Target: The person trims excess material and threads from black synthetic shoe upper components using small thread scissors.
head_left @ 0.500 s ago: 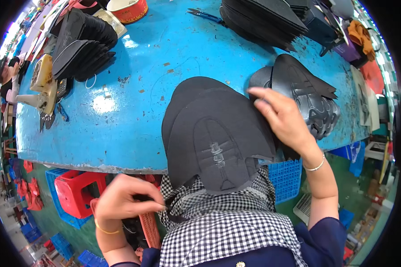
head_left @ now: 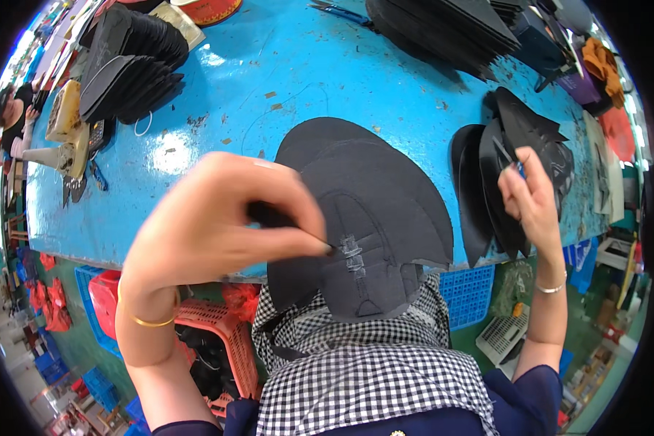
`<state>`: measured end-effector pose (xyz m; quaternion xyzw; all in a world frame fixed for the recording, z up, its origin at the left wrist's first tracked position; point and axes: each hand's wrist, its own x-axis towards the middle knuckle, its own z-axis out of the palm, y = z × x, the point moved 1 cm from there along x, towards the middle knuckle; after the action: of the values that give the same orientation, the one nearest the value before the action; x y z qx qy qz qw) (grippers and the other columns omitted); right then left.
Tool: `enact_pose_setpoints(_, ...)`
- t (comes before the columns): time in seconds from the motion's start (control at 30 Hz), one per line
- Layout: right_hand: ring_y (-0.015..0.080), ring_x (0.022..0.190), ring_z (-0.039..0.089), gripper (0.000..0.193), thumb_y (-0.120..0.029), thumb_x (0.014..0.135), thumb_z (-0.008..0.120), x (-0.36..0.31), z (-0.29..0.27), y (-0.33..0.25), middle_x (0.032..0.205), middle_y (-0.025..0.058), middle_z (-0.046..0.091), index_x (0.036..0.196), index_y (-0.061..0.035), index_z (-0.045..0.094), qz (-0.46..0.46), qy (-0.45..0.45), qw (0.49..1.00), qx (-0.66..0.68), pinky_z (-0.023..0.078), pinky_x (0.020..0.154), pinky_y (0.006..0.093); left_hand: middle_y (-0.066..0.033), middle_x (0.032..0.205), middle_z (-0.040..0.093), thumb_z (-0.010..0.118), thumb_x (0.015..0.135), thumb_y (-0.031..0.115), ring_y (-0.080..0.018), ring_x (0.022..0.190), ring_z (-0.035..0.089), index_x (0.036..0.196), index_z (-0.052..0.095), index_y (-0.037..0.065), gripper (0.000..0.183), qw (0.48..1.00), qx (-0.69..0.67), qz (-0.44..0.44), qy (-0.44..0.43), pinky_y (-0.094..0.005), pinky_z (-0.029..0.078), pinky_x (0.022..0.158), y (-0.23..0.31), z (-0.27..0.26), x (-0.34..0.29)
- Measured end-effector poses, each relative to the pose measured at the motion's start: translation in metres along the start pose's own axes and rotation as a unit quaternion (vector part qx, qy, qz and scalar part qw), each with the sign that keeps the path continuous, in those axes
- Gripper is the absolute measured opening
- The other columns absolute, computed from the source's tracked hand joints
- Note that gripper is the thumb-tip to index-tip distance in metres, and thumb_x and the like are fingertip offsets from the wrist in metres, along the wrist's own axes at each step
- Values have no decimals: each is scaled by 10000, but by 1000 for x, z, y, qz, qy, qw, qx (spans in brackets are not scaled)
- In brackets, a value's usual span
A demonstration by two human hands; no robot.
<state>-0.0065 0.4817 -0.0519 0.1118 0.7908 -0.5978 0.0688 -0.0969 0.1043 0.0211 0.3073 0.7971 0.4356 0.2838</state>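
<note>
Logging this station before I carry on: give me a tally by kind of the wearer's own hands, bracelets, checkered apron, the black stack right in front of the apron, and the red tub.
Hands: 2 (left hand, right hand)
Bracelets: 2 (gold bracelet, silver bracelet)
Checkered apron: 1
Black stack: 1
Red tub: 1
Total: 7

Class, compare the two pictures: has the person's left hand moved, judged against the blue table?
Yes, upward in view: the left hand was below the near edge of the blue table and now appears mostly above it.
</note>
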Motion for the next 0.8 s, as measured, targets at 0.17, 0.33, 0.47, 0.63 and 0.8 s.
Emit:
enact_pose_setpoints(0.17,30,527,463,143,-94,1002,605,-10,60,-13,698,-9,622,1110,-70,514,-12,-133,990,-36,352,489,218,-69,793,729,779,772,158,-269,723,685,827,762,70,105,976,105,-8,-192,-351,530,669,-6,32,34)
enact_pose_setpoints(0.33,43,539,496,112,-96,1002,600,-3,63,-9,673,6,622,1070,-47,525,0,-140,987,-76,380,502,242,-73,833,742,748,777,154,-284,766,697,819,763,72,93,970,137,21,-202,-369,543,693,-15,44,41)
enact_pose_setpoints(0.47,95,568,570,96,-84,966,641,-8,62,-20,716,32,645,1024,-50,573,-61,-105,987,-102,424,513,273,-77,841,744,740,778,145,-297,780,698,825,764,80,84,971,146,60,-179,-376,548,700,-20,51,41)
enact_pose_setpoints(0.63,203,622,633,160,-94,805,741,-20,99,-50,697,27,570,877,-109,599,-357,-263,840,-312,472,484,344,-82,749,709,762,773,175,-312,733,684,827,733,89,106,958,227,68,-160,-411,531,646,-13,52,37)
enact_pose_setpoints(0.8,197,599,585,191,-131,810,723,-14,107,-51,660,20,478,860,-120,539,-398,-274,779,-400,441,452,358,-91,689,684,838,716,259,-316,695,677,805,716,81,233,952,279,84,-94,-416,517,621,-13,48,37)
